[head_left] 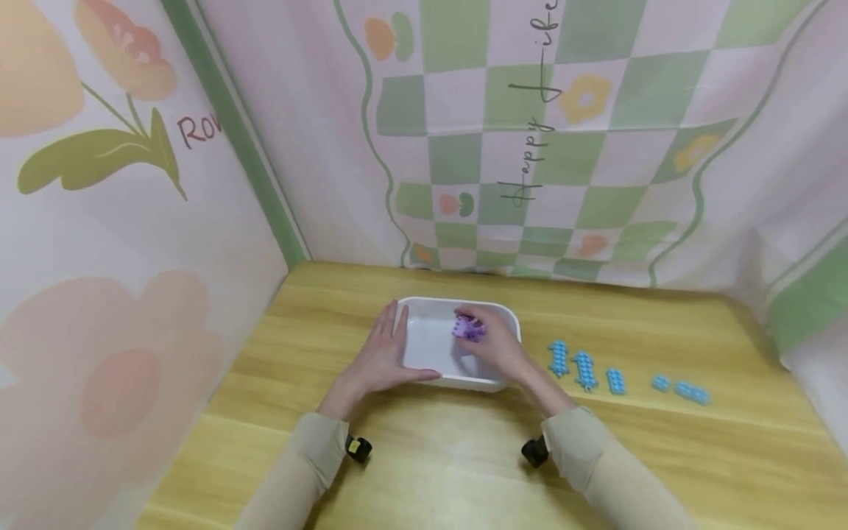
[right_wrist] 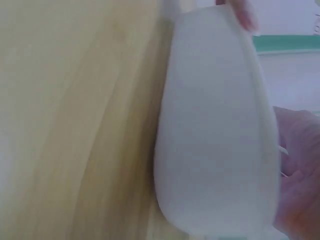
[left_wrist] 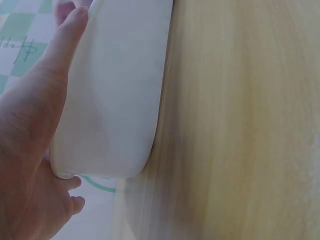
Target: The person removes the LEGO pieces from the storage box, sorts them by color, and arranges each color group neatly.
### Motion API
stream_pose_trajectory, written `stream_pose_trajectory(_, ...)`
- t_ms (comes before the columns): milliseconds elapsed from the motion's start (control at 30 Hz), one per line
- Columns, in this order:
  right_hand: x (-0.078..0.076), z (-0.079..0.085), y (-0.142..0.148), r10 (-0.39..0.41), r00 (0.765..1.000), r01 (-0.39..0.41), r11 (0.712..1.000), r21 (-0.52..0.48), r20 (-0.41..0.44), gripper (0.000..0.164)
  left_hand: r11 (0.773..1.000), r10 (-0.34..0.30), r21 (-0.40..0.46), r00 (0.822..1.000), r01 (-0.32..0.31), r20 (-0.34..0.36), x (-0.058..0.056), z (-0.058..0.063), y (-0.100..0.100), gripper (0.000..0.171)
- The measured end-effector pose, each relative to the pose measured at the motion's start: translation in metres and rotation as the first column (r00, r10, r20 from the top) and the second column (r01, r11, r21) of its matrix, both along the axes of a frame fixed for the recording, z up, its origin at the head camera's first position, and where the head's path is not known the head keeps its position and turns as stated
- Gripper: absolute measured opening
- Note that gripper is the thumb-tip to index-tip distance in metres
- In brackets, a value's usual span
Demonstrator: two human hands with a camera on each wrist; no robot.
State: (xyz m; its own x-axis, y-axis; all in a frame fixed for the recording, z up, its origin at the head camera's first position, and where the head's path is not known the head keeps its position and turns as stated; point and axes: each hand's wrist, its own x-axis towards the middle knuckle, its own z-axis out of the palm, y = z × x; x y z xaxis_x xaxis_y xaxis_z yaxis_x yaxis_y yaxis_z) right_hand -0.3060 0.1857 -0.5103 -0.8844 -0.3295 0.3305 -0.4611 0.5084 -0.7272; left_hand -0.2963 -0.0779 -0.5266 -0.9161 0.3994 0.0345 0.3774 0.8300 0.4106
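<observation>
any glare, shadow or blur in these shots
Head view: mostly clear, with pale sheen on the table nearest the camera; left wrist view: soft shadow on the table beside the white tray; right wrist view: hazy, with the tray and right hand looking soft.

The right hand (head_left: 497,344) partly covers the purple block (head_left: 465,327), while the tub (left_wrist: 115,95) overruns the left wrist view's top edge and looks blurred from the right wrist.
</observation>
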Motion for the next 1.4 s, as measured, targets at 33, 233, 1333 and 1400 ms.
stream_pose_trajectory(33, 0.002, 0.001, 0.003, -0.003, 1.0, 0.003, 1.0, -0.011, -0.005, 0.051, 1.0, 0.001, 0.001, 1.0, -0.001, 0.001, 0.0, 0.0, 0.0, 0.145)
stream_pose_trajectory(233, 0.019, 0.004, 0.023, -0.005, 0.999, 0.011, 0.989, -0.146, 0.038, 0.044, 1.0, 0.011, -0.008, 1.0, -0.01, 0.015, 0.001, 0.001, 0.002, 0.146)
stream_pose_trajectory(1333, 0.127, -0.032, 0.17, -0.205, 0.97, 0.213, 0.976, -0.048, 0.127, 0.049, 1.0, 0.013, 0.021, 0.998, -0.014, 0.06, 0.0, 0.003, 0.001, 0.144)
stream_pose_trajectory(1400, 0.128, -0.034, 0.176, -0.211, 0.968, 0.213, 0.977, -0.001, 0.139, 0.049, 1.0, 0.014, 0.025, 0.998, -0.016, 0.058, 0.0, 0.001, 0.001, 0.144)
